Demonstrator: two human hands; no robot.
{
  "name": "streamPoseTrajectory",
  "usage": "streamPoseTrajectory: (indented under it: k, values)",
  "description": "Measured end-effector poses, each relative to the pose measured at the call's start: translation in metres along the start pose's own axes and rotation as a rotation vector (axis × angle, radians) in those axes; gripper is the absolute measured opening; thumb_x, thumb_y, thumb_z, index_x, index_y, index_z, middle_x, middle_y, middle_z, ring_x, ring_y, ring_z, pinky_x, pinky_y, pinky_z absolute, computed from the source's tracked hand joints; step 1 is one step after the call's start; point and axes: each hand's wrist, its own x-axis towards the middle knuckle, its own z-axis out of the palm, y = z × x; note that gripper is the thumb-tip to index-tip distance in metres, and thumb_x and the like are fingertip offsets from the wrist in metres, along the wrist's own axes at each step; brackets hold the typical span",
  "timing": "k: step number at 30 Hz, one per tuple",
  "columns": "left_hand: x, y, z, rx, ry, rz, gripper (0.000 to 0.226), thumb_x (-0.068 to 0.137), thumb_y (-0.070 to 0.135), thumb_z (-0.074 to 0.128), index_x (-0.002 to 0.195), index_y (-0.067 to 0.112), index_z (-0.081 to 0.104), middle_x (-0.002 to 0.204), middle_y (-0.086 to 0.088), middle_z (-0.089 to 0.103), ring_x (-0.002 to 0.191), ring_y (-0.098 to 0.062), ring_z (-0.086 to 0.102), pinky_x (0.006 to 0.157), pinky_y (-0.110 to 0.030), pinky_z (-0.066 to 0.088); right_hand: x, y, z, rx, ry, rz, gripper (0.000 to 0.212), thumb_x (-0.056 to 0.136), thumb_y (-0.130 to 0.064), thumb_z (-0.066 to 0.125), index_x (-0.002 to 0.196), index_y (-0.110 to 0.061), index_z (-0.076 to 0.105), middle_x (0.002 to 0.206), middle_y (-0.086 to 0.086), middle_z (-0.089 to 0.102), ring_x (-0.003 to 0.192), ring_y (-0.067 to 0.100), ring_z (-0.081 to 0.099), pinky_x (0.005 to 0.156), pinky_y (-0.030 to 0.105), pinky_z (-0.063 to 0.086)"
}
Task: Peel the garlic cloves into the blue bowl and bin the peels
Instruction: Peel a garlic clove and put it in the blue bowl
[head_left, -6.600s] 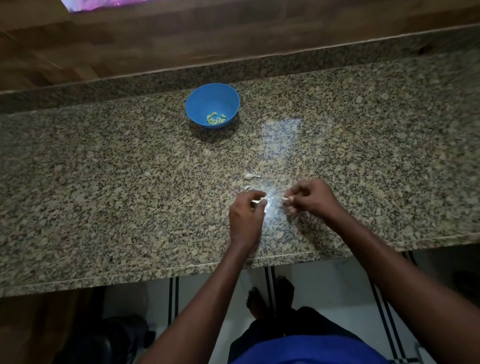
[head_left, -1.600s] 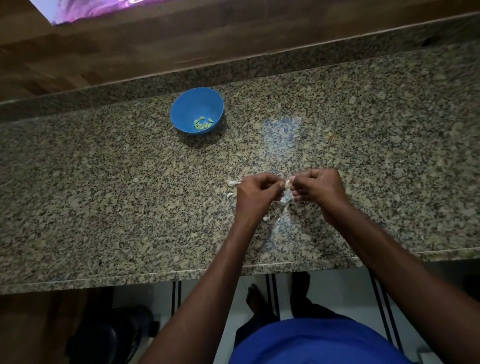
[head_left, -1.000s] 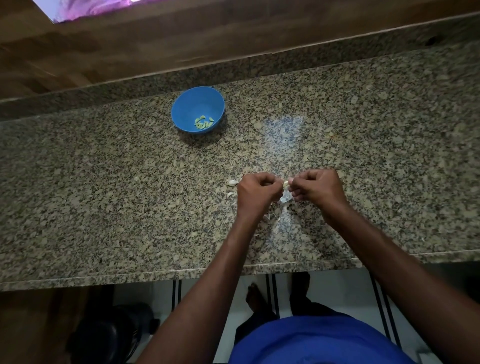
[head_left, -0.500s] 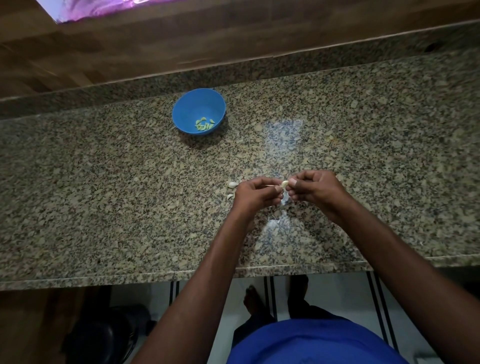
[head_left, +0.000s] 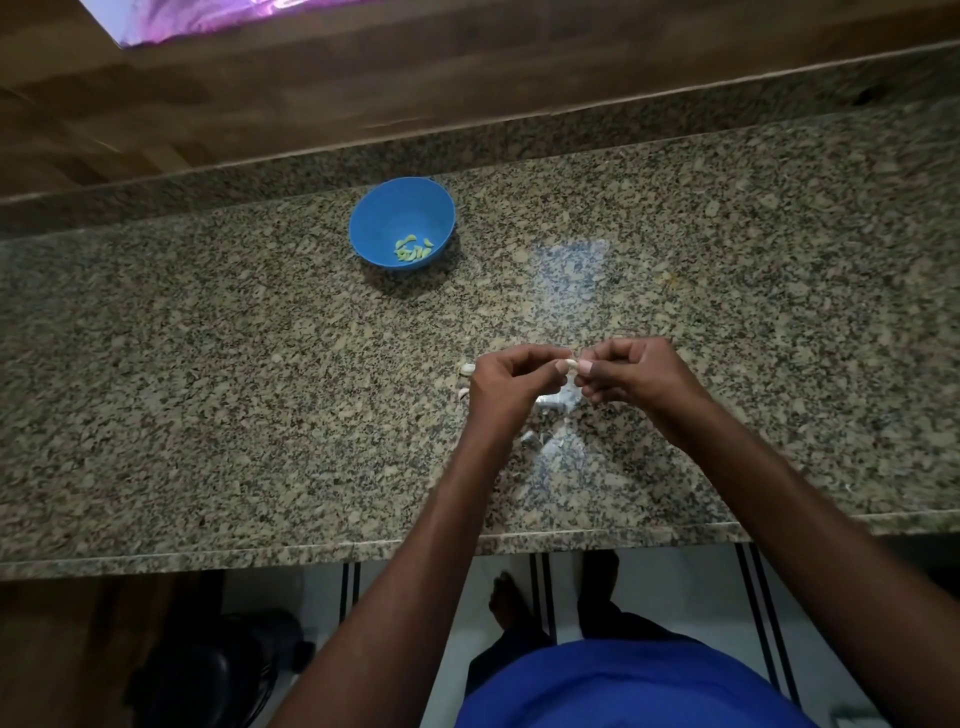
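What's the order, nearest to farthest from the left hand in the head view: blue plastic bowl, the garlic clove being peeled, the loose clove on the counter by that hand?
1. The small pale garlic clove being peeled, pinched at the fingertips of the left hand.
2. The loose whitish clove on the granite counter, just left of the knuckles.
3. The round blue plastic bowl, far back and left.

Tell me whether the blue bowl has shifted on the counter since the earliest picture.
No. The blue bowl sits just as close to the backsplash ledge; only the head camera moved.

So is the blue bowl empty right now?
No, the blue bowl holds several peeled cloves near its bottom.
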Motion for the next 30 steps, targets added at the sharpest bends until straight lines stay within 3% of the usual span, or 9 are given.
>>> streamPoseTrajectory:
  k: [4,8,12,16,21,26,30]
  values:
    - [0.001,0.001,0.004,-0.089,0.014,-0.028,0.020,0.088,0.010,0.079,0.107,0.005,0.077,0.097,-0.014,0.078,0.088,-0.020,0.074,0.083,-0.033,0.060,-0.005,0.000,0.009,-0.181,0.083,-0.126,0.008,0.091,-0.008,0.075,0.091,0.000,0.072,0.082,0.014,0.076,0.068,0.019,0.071,0.063,0.028,0.060]
    - [-0.001,0.004,0.003,-0.017,0.029,0.019,0.016,0.088,0.013,0.080,0.101,0.006,0.076,0.091,-0.010,0.078,0.083,-0.020,0.074,0.079,-0.033,0.061,-0.005,-0.002,0.010,-0.264,0.087,-0.190,0.008,0.091,-0.009,0.074,0.089,-0.001,0.074,0.078,0.011,0.076,0.069,0.026,0.074,0.063,0.034,0.062]
    - [-0.003,0.005,0.003,0.048,-0.021,0.058,0.013,0.088,0.017,0.080,0.100,0.011,0.079,0.090,-0.006,0.078,0.084,-0.016,0.072,0.079,-0.035,0.060,-0.006,-0.005,0.007,-0.223,0.060,-0.160,0.012,0.092,-0.010,0.073,0.090,0.001,0.074,0.079,0.013,0.076,0.069,0.026,0.073,0.064,0.033,0.061]
    - [-0.005,0.005,0.003,0.086,-0.055,0.064,0.019,0.084,0.017,0.084,0.102,0.013,0.080,0.085,-0.002,0.076,0.081,-0.010,0.070,0.078,-0.028,0.060,-0.006,-0.005,0.002,-0.170,0.038,-0.109,0.008,0.090,-0.004,0.070,0.087,0.002,0.073,0.081,0.016,0.076,0.071,0.026,0.072,0.070,0.040,0.062]
    - [-0.006,0.005,0.004,0.075,-0.066,0.055,0.015,0.085,0.012,0.083,0.099,0.010,0.079,0.085,0.000,0.076,0.080,-0.008,0.070,0.079,-0.026,0.059,-0.008,-0.006,0.002,-0.060,-0.011,-0.042,0.013,0.090,-0.005,0.068,0.076,-0.005,0.069,0.081,0.019,0.074,0.070,0.024,0.065,0.068,0.035,0.056]
    - [-0.004,0.004,0.006,0.046,-0.071,0.032,0.015,0.086,0.015,0.082,0.100,0.010,0.080,0.087,-0.009,0.076,0.080,-0.014,0.068,0.079,-0.029,0.059,-0.006,-0.007,0.003,-0.061,-0.007,-0.035,0.018,0.088,-0.007,0.070,0.071,-0.010,0.066,0.074,0.015,0.071,0.066,0.021,0.063,0.062,0.031,0.053]
    - [-0.002,0.002,0.005,-0.022,-0.039,-0.019,0.014,0.090,0.012,0.077,0.102,0.006,0.079,0.094,-0.017,0.077,0.081,-0.016,0.068,0.079,-0.029,0.056,-0.004,-0.007,0.000,-0.034,-0.028,-0.027,0.014,0.091,-0.005,0.068,0.077,-0.007,0.069,0.078,0.017,0.073,0.065,0.021,0.063,0.063,0.032,0.054]
